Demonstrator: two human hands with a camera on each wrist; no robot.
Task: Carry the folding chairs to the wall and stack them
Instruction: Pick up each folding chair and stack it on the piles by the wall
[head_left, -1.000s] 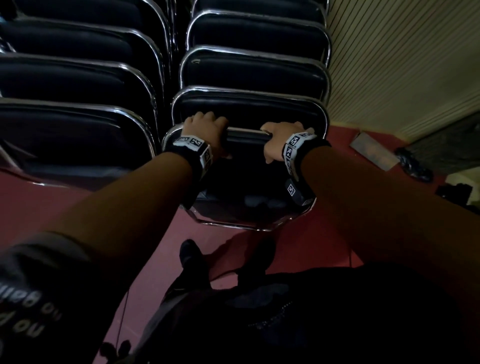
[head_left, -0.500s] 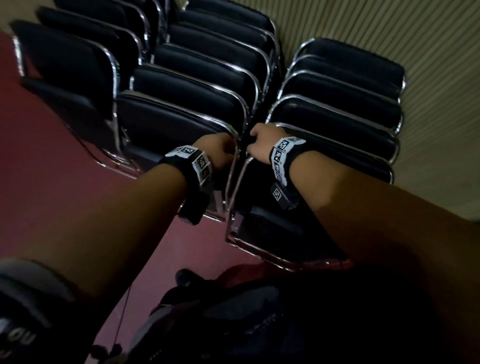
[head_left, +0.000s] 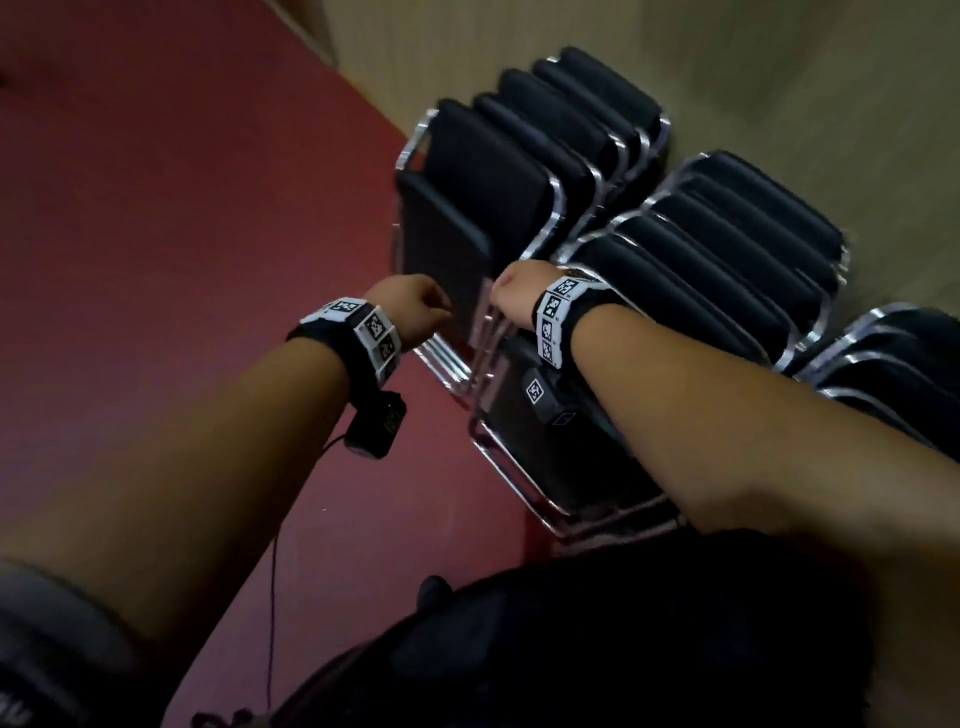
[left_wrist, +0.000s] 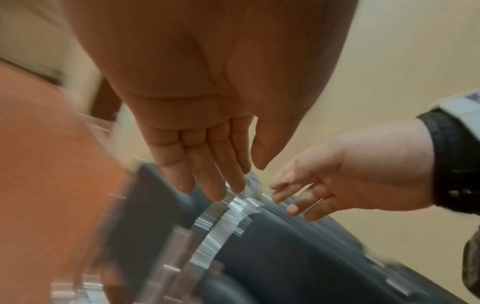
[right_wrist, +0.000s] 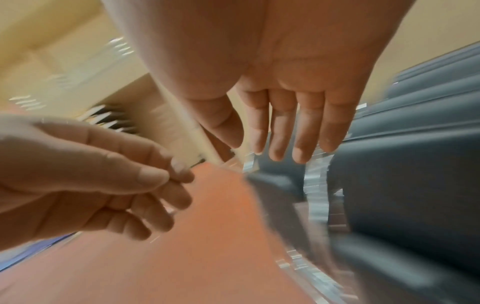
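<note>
Nearest the head camera, two bare forearms reach forward, each wearing a black wristband with white square-patterned markers and a small black camera unit under the wrist. The left hand hovers over the red floor, just beside the chrome edge of the stacked chairs; in the wrist views its fingers are loose and lightly bent, holding nothing, with the tips near the frame, and contact cannot be told through the blur. The right hand sits just beside it, above the nearest black padded folding chair with chrome tube frame; its fingers hang straight and relaxed, empty. That chair stands folded at the front of a row of like chairs packed one behind another. A second such row stands to its left, and part of a third to the right. Farthest off, all the rows back onto the beige ribbed wall
</note>
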